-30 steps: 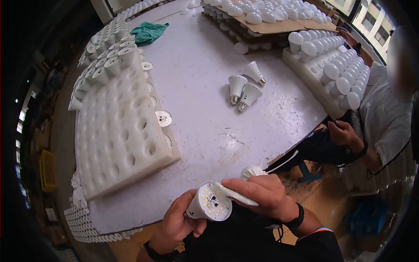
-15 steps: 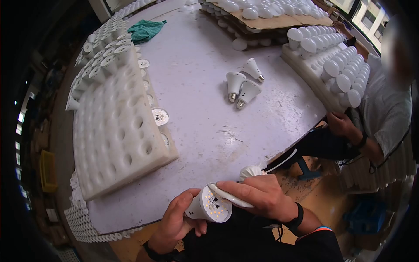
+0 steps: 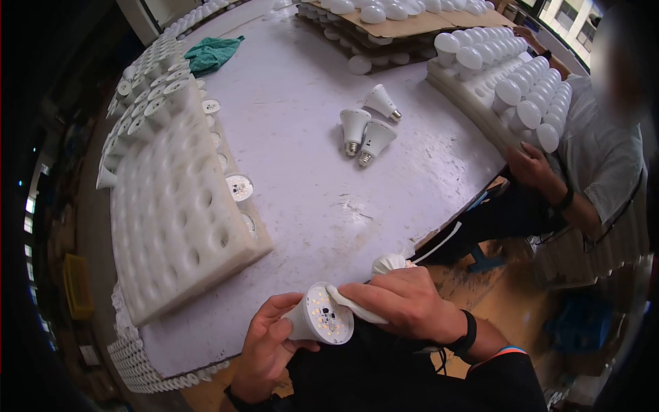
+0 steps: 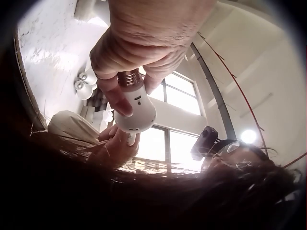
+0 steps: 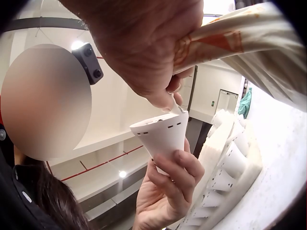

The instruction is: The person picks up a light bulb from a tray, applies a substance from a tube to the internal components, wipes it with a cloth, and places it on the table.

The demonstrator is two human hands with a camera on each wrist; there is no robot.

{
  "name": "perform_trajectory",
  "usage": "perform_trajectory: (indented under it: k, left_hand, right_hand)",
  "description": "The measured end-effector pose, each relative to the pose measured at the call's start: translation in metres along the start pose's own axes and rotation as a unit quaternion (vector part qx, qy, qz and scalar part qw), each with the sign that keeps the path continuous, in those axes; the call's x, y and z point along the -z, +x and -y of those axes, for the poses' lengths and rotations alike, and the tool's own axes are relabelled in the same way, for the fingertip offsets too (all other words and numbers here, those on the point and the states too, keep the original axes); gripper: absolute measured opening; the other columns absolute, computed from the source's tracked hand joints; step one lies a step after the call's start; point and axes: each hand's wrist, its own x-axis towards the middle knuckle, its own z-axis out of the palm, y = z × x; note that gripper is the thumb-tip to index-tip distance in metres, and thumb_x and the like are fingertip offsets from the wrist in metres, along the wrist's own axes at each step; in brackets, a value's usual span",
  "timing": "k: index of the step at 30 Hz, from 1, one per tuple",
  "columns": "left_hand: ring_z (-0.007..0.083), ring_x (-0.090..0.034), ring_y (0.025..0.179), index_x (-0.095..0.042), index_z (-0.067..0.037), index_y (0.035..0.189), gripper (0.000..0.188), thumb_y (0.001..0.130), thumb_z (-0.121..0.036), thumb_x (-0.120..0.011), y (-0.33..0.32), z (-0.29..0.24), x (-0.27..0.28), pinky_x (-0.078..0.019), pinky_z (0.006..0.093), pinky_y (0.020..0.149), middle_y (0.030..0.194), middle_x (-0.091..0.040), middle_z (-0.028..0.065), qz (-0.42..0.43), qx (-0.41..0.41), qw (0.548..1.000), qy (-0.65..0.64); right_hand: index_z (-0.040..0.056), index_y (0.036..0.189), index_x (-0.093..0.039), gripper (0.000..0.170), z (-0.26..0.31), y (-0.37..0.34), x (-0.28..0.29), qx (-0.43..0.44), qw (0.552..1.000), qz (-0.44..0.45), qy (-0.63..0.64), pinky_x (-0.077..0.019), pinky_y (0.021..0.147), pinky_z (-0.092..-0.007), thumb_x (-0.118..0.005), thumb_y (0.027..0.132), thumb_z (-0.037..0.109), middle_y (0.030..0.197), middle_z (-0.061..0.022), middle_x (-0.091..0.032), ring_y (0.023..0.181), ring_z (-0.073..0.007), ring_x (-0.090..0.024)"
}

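Observation:
My left hand (image 3: 264, 347) grips an open-topped white bulb housing (image 3: 299, 324), its LED board (image 3: 331, 316) facing up toward the head camera. In the left wrist view, the fingers wrap the metal screw base (image 4: 128, 78). My right hand (image 3: 415, 309) squeezes a white plastic bag (image 5: 235, 40) with orange print; its bunched end (image 3: 390, 263) sticks out behind the hand. The bag's narrow tip (image 5: 178, 108) is right at the rim of the housing in the right wrist view.
Left on the table, a foam tray (image 3: 165, 233) holds rows of housings (image 3: 141, 127). Three loose housings (image 3: 377, 137) lie mid-table, a green cloth (image 3: 213, 55) behind. Domed bulbs fill another foam tray (image 3: 467, 103) at right, beside a seated person (image 3: 600, 158). Cardboard layers (image 3: 405, 31) bear white domes.
The bag tip has shifted along the housing's rim, leftward then slightly back. The head view has swung, so the table's things sit further left. The other person's near hand has risen.

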Motion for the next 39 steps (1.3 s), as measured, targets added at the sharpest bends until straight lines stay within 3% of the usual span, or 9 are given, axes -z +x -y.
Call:
perform_trajectory:
  k: [2,10,17,19,26,32,34,35,39]
  left_hand:
    - [0.0255,-0.058,0.089,-0.041,0.0,0.117,0.041,0.082,-0.017,-0.052,-0.001,-0.001,-0.001,-0.0529,0.0355,0.07,0.105,-0.053,0.0171,-0.004,-0.021,1.0,0.007]
    - [0.0286,-0.048,0.107,-0.054,0.004,0.103,0.031,0.072,0.006,-0.051,-0.003,-0.007,-0.005,-0.0422,0.0403,0.089,0.116,-0.044,0.0204,-0.014,-0.077,0.997,0.025]
    - [0.0301,-0.046,0.109,-0.06,0.003,0.082,0.024,0.063,0.014,-0.049,0.0,-0.008,0.0,-0.0393,0.0397,0.09,0.115,-0.044,0.018,-0.023,-0.1,0.992,0.067]
    - [0.0321,-0.049,0.106,-0.054,-0.003,0.07,0.019,0.059,0.011,-0.051,0.003,-0.006,-0.002,-0.0463,0.039,0.081,0.107,-0.046,0.0111,-0.033,-0.144,0.977,0.157]
    - [0.0322,-0.046,0.111,-0.048,-0.006,0.062,0.021,0.056,0.013,-0.054,0.007,-0.003,0.006,-0.0419,0.0419,0.089,0.101,-0.046,0.0057,-0.007,-0.192,0.962,0.195]
    - [0.0302,-0.047,0.108,-0.058,-0.006,0.075,0.027,0.06,0.016,-0.054,0.022,0.004,0.006,-0.0432,0.0407,0.088,0.104,-0.049,0.0069,0.039,-0.229,0.969,0.086]
    - [0.0259,-0.048,0.108,-0.055,-0.007,0.095,0.032,0.067,0.009,-0.052,0.04,0.002,0.005,-0.0439,0.0395,0.089,0.111,-0.048,0.0074,-0.044,-0.111,0.99,-0.078]
    - [0.0233,-0.049,0.107,-0.046,-0.005,0.112,0.038,0.074,0.001,-0.048,0.052,0.0,0.002,-0.0457,0.0363,0.087,0.116,-0.047,0.0104,-0.028,-0.091,0.994,-0.059]
    - [0.0236,-0.058,0.091,-0.038,0.001,0.118,0.036,0.088,-0.018,-0.044,0.105,0.004,-0.006,-0.0496,0.0305,0.077,0.106,-0.052,0.0144,-0.021,0.032,0.999,0.022]
  right_hand:
    - [0.0068,0.09,-0.055,0.028,0.0,0.001,0.0,0.002,1.0,0.002,0.0,-0.0371,0.038,-0.0269,-0.061,0.063,0.01,0.058,-0.0012,-0.043,0.043,-0.0143,-0.048]
    - [0.0071,0.085,-0.055,0.023,-0.001,-0.001,-0.001,-0.013,0.999,0.029,-0.004,-0.0371,0.039,-0.0281,-0.065,0.064,0.012,0.057,-0.0018,-0.043,0.043,-0.0156,-0.049]
    - [0.0082,0.079,-0.05,0.02,-0.003,-0.002,-0.003,-0.031,0.998,0.039,0.048,-0.0387,0.038,-0.03,-0.065,0.065,0.014,0.059,-0.0025,-0.045,0.045,-0.018,-0.051]
    - [0.007,0.079,-0.054,0.019,-0.002,-0.002,-0.002,-0.047,0.995,0.05,0.068,-0.04,0.04,-0.029,-0.067,0.065,0.012,0.059,-0.0028,-0.049,0.046,-0.0185,-0.052]
    - [0.0063,0.078,-0.059,0.015,0.001,-0.001,0.004,-0.12,0.974,0.069,0.181,-0.0435,0.046,-0.0275,-0.069,0.068,0.009,0.064,-0.0047,-0.058,0.053,-0.0207,-0.057]
    - [0.0063,0.079,-0.058,0.012,-0.001,0.001,0.008,-0.186,0.947,0.044,0.26,-0.0442,0.047,-0.0276,-0.063,0.076,0.017,0.063,-0.0076,-0.056,0.052,-0.0222,-0.056]
    - [0.0056,0.084,-0.058,0.013,-0.002,-0.001,0.014,-0.225,0.936,0.02,0.271,-0.0445,0.051,-0.0258,-0.061,0.078,0.016,0.067,-0.0074,-0.058,0.055,-0.0187,-0.057]
    - [0.0049,0.088,-0.058,0.014,-0.004,-0.001,0.018,-0.265,0.921,-0.001,0.285,-0.0448,0.054,-0.024,-0.06,0.08,0.016,0.07,-0.0072,-0.059,0.058,-0.0153,-0.058]
    - [0.0018,0.097,-0.056,0.021,-0.008,-0.007,0.027,-0.273,0.907,-0.069,0.313,-0.0437,0.064,-0.0219,-0.056,0.084,0.018,0.083,-0.0061,-0.059,0.071,-0.0107,-0.056]
